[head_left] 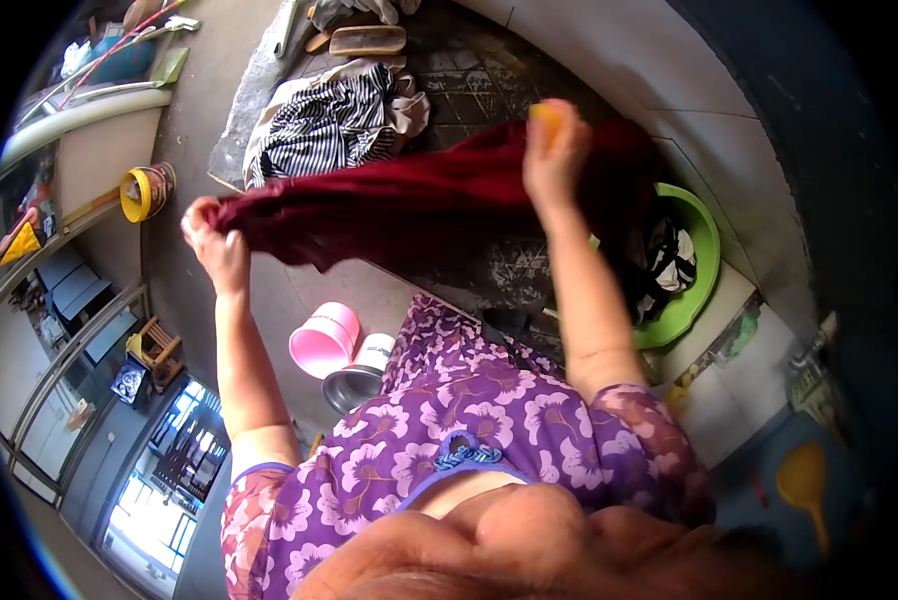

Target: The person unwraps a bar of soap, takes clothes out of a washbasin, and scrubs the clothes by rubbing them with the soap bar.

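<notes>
A dark red cloth (399, 195) is stretched across the view, above the dark washing floor. My left hand (214, 240) grips its left end, fingers closed on the fabric. In my raised right hand (557, 160) is a yellow bar of soap (546, 118), with my fingers wrapped round it. The cloth passes behind that hand, and its far right part hangs in shadow near a green basin (711, 255). Black and white clothes (674, 262) lie in the basin. Beyond the red cloth, a black-and-white striped garment (324, 120) lies bunched on the slab.
A wooden brush-like block (367, 40) lies at the top. A pink bucket (324, 340) and a grey basin (354, 388) stand near my body. Further left is a yellow bucket (147, 193). A tiled wall (739, 150) runs along the right.
</notes>
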Demonstrator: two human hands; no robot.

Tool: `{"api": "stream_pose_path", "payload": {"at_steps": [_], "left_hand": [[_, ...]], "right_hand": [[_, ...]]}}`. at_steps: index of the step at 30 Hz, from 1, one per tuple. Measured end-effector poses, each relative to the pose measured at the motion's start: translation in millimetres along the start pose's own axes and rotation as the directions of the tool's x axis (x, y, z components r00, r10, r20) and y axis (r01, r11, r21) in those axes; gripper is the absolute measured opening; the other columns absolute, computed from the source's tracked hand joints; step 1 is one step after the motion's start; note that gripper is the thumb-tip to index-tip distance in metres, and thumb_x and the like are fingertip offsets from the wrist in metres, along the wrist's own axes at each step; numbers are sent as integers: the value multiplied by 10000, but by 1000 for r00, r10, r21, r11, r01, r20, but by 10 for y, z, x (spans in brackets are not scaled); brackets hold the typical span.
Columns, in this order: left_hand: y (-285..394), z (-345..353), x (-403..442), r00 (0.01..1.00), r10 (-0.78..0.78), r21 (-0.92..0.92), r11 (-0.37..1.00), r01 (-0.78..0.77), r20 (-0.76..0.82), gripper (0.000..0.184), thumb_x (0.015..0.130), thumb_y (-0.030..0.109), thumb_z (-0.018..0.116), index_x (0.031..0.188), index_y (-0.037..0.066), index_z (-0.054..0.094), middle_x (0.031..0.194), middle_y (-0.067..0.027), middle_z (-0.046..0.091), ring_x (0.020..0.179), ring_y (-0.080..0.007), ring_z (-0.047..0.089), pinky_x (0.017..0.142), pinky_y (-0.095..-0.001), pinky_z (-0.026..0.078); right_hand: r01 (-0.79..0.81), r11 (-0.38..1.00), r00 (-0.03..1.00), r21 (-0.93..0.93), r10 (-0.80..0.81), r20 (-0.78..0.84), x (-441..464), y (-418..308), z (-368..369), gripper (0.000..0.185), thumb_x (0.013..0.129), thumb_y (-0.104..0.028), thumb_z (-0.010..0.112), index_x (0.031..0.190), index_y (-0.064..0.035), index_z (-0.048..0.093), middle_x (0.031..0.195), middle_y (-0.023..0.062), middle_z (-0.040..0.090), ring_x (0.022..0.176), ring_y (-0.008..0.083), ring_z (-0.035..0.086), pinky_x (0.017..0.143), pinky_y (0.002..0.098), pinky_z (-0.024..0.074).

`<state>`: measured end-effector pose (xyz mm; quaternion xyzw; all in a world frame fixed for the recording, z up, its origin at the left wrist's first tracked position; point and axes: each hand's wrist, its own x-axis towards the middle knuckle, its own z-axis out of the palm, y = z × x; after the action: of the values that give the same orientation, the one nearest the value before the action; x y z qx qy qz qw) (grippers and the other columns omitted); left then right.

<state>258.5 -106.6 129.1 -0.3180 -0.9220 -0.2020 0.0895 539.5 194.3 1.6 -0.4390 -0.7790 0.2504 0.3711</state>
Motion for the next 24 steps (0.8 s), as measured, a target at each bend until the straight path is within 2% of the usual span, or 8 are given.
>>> {"api": "stream_pose_path", "payload": {"at_steps": [3, 5, 10, 12, 15, 18, 22, 24], "left_hand": [[626, 542, -9, 982, 179, -384, 904, -188, -58, 538, 731, -56, 544, 1251, 81, 518, 1350, -145, 425, 1298, -327, 376, 1126, -408, 259], [1083, 1039, -260, 947, 289, -589, 794, -154, 143, 487, 859, 26, 588, 1330, 92, 482, 1499, -141, 307, 1409, -318, 271, 1164, -395, 204], [1160, 2188, -492, 849, 274, -609, 790, 69, 452, 507, 1013, 262, 403, 1485, 109, 297, 1567, -100, 237, 1466, -302, 157, 1176, -461, 88], [979, 2252, -569, 798, 328, -583, 812, 37, 506, 524, 1012, 326, 386, 1485, 116, 301, 1536, -71, 319, 1464, -317, 157, 1169, -497, 60], [1058, 2075, -639, 715, 406, -415, 892, -177, 569, 775, 877, 534, 569, 1501, 176, 281, 1523, -143, 313, 1459, -336, 162, 1165, -523, 62], [1408, 1743, -691, 574, 479, -140, 834, -533, 664, 1108, 638, 651, 733, 1512, 175, 245, 1448, -262, 324, 1404, -427, 216, 1130, -597, 117], [1403, 1841, -938, 475, 532, -71, 715, -696, 701, 820, 677, 303, 716, 1400, 80, 399, 1324, -217, 451, 1265, -380, 411, 1017, -485, 356], [1319, 1947, -899, 395, 478, -85, 714, -695, 785, 628, 736, 171, 650, 1327, 63, 469, 1284, -194, 503, 1213, -360, 479, 945, -420, 441]], "right_hand": [[128, 952, 988, 278, -146, 46, -504, -683, 602, 189, 859, -241, 662, 1019, -190, 575, 992, 110, 584, 851, 321, 554, 782, 441, 420], [227, 974, 883, -11, -201, 424, -1036, -829, 861, 176, 884, -296, 585, 1059, -316, 595, 1147, 123, 517, 1016, 306, 512, 842, 454, 410], [627, 704, 694, -333, -312, 648, -1195, -406, 917, 379, 903, -320, 562, 1201, -86, 559, 1142, 136, 546, 1043, 280, 495, 840, 446, 402], [-124, 985, 764, -118, 171, 622, -694, -83, 376, 410, 901, -445, 577, 1102, -89, 549, 1094, 185, 583, 997, 328, 558, 904, 494, 382], [-288, 874, 910, -391, 377, 173, -167, 1020, -87, 571, 867, -574, 567, 1108, -58, 546, 981, 178, 615, 988, 363, 556, 936, 496, 354], [-67, 637, 926, -768, 326, 189, 10, 1691, -472, 443, 911, -477, 558, 1300, -287, 464, 1223, 188, 519, 1135, 376, 483, 907, 532, 397], [-503, 774, 796, -385, 588, 141, 66, 1559, -390, 412, 944, -410, 536, 1334, -318, 437, 1263, 178, 513, 1130, 398, 507, 941, 508, 428], [-596, 782, 799, 184, 600, 40, -63, 1563, -205, 401, 954, -371, 542, 1321, -230, 467, 1213, 199, 560, 1071, 397, 566, 920, 461, 464]]}}
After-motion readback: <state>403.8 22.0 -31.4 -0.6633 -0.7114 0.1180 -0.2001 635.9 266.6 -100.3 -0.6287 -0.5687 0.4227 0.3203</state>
